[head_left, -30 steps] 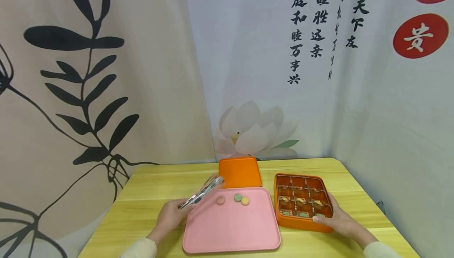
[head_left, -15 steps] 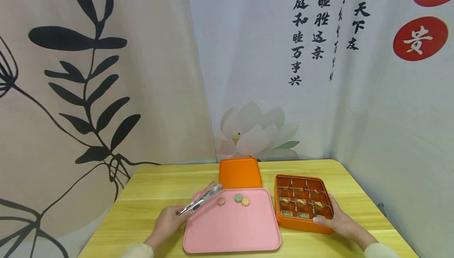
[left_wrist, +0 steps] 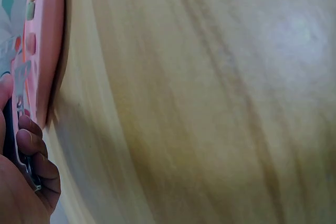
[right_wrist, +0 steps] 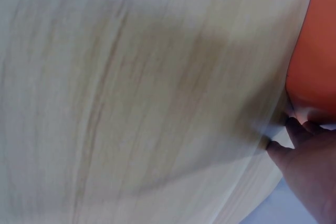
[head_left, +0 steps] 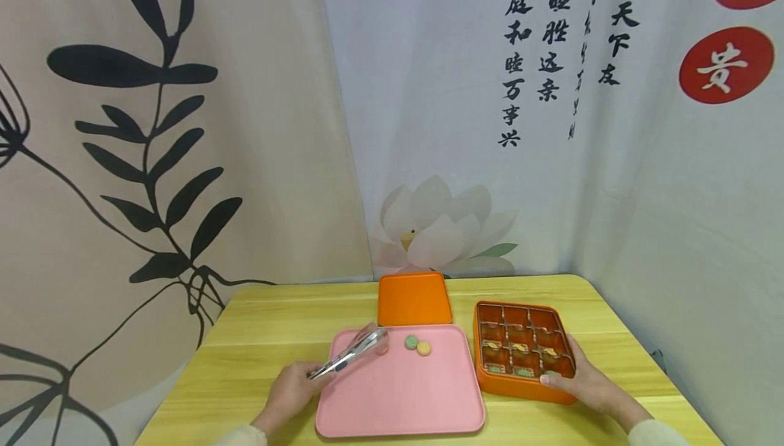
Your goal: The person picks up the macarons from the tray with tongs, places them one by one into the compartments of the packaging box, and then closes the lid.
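My left hand (head_left: pixel 290 390) grips a pair of tongs (head_left: pixel 346 356) with a clear, shiny head, held over the left part of a pink tray (head_left: pixel 401 398). In the head view the tongs' tips overlap a small pink macaron-like piece (left_wrist: pixel 30 44); whether they touch it I cannot tell. A green piece (head_left: pixel 412 342) and a yellow one (head_left: pixel 424 348) lie side by side on the tray's far part. My right hand (head_left: pixel 582 381) holds the near right corner of an orange box (head_left: pixel 520 388), thumb at the front rim and fingers along the side. Its divided insert has small pieces in the nearer compartments.
A flat orange lid (head_left: pixel 414 298) lies behind the tray. All of this stands on a yellow wood-grain table (head_left: pixel 275 313). A printed curtain (head_left: pixel 282 126) hangs along the table's back edge and right side.
The tongs' head has come down onto the spot of the pink piece, and its arms look closer together. The right hand and the box stay in place.
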`<state>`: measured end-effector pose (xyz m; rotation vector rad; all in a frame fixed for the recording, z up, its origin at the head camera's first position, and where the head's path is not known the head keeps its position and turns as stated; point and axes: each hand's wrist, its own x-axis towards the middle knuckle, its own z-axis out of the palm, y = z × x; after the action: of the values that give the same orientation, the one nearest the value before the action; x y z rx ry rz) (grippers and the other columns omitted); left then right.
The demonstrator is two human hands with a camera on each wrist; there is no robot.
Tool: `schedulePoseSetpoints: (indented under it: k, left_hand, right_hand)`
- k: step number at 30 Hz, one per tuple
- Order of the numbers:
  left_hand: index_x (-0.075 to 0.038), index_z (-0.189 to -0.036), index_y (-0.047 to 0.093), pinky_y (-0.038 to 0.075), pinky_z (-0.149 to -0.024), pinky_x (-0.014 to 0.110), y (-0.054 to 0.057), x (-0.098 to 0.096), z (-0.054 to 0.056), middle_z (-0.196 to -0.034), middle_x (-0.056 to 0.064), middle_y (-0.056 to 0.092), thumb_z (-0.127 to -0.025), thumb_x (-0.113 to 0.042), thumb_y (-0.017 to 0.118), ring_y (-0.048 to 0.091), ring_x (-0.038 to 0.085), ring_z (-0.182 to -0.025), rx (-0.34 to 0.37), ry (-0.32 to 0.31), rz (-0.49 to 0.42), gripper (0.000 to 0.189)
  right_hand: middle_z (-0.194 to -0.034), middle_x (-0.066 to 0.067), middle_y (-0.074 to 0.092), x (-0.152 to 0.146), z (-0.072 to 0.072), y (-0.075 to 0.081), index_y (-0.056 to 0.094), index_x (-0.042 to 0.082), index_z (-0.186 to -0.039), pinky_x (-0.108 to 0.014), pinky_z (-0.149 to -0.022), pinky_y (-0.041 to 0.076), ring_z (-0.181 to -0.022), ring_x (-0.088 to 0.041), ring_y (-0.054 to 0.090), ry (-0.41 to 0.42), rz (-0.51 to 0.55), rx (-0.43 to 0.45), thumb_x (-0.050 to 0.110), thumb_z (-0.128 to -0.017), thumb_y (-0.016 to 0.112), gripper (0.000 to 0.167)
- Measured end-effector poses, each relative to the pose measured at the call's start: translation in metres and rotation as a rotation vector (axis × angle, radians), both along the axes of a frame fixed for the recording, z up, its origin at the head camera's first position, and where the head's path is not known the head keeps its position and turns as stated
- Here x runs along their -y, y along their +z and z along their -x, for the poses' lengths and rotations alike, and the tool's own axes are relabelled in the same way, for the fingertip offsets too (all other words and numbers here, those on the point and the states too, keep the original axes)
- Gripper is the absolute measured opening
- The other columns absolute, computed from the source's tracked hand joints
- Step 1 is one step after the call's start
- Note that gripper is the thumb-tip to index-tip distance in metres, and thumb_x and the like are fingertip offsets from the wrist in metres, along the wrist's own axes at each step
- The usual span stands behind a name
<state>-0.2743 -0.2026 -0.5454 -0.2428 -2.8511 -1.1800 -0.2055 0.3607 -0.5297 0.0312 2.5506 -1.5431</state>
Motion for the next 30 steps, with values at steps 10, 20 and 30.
schedulePoseSetpoints:
  k: [10, 20, 30]
  left_hand:
    - [-0.016, -0.100, 0.079, 0.040, -0.055, 0.026, -0.0018, -0.0047, -0.0059, -0.075, -0.009, 0.066, -0.083, -0.039, 0.079, 0.049, 0.008, -0.062, -0.051, -0.006, 0.028, 0.028]
    - [-0.022, -0.097, 0.079, 0.041, -0.057, 0.029, -0.0047, -0.0094, -0.0092, -0.074, -0.011, 0.065, -0.079, -0.038, 0.082, 0.050, 0.009, -0.063, -0.095, 0.043, 0.073, 0.024]
    - [-0.025, -0.096, 0.079, 0.038, -0.054, 0.028, -0.0079, -0.0095, -0.0089, -0.068, -0.012, 0.059, -0.080, -0.039, 0.081, 0.048, 0.008, -0.061, -0.138, 0.032, 0.109, 0.021]
  right_hand:
    - [-0.148, -0.044, 0.019, 0.0000, 0.0012, 0.0000, -0.019, -0.003, -0.151, -0.058, -0.101, 0.039, -0.129, -0.053, 0.040, -0.007, -0.014, 0.006, 0.030, -0.093, 0.072, 0.112]
    - [-0.148, -0.045, 0.016, -0.0004, 0.0007, 0.0023, -0.021, -0.004, -0.150, -0.057, -0.101, 0.041, -0.129, -0.054, 0.040, 0.006, -0.013, 0.003, 0.030, -0.093, 0.071, 0.113]
    - [-0.148, -0.045, 0.015, -0.0014, 0.0011, 0.0002, -0.022, -0.003, -0.150, -0.059, -0.102, 0.038, -0.131, -0.055, 0.037, 0.006, -0.014, 0.011, 0.031, -0.092, 0.071, 0.115]
